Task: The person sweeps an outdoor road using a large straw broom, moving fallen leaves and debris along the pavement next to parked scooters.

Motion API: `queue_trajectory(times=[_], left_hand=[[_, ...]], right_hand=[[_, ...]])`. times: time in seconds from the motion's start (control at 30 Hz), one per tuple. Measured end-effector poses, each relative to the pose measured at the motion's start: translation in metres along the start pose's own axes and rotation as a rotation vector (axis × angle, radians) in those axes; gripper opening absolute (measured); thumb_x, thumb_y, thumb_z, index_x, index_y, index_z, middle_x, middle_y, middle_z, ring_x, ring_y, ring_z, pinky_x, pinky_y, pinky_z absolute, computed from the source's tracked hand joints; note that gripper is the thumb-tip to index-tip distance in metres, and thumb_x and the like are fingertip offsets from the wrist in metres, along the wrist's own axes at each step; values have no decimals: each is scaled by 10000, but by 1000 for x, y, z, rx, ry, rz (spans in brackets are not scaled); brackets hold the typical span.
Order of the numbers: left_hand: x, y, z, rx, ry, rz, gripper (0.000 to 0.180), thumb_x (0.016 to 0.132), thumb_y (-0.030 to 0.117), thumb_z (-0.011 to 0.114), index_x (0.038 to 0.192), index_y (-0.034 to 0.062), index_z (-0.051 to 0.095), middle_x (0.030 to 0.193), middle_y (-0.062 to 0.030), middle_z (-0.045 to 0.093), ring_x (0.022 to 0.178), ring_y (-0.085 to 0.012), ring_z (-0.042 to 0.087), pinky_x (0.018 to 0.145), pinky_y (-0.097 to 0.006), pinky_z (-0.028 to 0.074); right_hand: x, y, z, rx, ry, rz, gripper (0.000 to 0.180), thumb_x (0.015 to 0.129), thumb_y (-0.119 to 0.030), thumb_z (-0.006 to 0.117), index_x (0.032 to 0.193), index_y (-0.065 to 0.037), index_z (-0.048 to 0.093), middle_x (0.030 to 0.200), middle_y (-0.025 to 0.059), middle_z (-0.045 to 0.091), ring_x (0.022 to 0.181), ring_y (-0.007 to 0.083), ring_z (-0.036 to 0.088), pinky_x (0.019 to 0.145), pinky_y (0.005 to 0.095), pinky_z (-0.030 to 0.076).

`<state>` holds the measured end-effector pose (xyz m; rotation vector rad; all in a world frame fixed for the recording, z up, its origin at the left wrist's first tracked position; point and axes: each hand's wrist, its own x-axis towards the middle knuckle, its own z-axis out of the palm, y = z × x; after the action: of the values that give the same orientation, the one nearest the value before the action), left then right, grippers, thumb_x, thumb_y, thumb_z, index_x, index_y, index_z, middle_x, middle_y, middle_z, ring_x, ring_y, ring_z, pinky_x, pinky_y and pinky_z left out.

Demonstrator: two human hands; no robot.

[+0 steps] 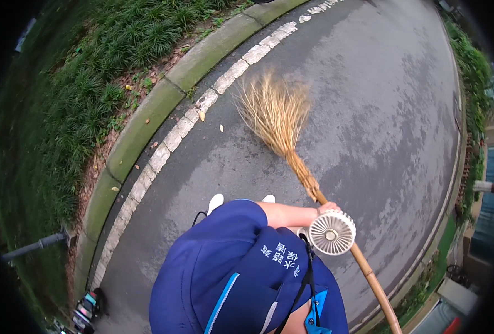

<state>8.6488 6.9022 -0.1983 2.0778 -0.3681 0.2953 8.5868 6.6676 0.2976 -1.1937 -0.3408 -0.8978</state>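
A straw broom [277, 111] with a long bamboo handle [372, 278] slants across the view, its bristles spread low over the wet road. My left hand [328, 207] is closed round the handle just below the bound neck of the broom. Partly covering the handle below that hand is a round white handheld fan [332, 232], close to a black strap [309, 273] on my chest. My right hand does not show; my body and the fan hide that area. A few fallen leaves [202, 116] lie left of the bristles.
A mossy stone curb [146, 119] bends along the left, edged by a broken pale line [171, 138]. Beyond it grow grassy plants [107, 72]. Two white shoes [215, 201] stand on the asphalt [369, 128]. Parked motorbikes [88, 309] show at lower left.
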Motion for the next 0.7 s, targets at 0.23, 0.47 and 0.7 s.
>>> queue_trajectory(times=[0.23, 0.47, 0.7], left_hand=[[-316, -38, -217, 405, -644, -683, 169, 662, 328, 654, 785, 216, 688, 737, -98, 651, 703, -327, 634, 625, -454, 503], [-523, 50, -406, 799, -156, -780, 177, 678, 283, 683, 620, 137, 602, 640, -49, 599, 702, -245, 603, 675, -371, 446], [-662, 121, -367, 798, 424, -1210, 270, 662, 307, 728, 607, 112, 550, 656, -76, 572, 694, -279, 572, 672, -386, 438]], right_hand=[[-247, 75, -25, -32, -110, 819, 87, 676, -25, 500, 732, -56, 441, 542, -11, 358, 446, 91, 359, 477, 247, 339], [-427, 97, -7, 512, -120, 1372, 131, 796, -51, 569, 725, -123, 485, 516, -29, 345, 507, 115, 380, 637, 315, 381], [-452, 76, 171, 761, -782, 1479, 157, 773, -60, 591, 716, -115, 456, 516, -14, 388, 492, 125, 399, 632, 360, 385]])
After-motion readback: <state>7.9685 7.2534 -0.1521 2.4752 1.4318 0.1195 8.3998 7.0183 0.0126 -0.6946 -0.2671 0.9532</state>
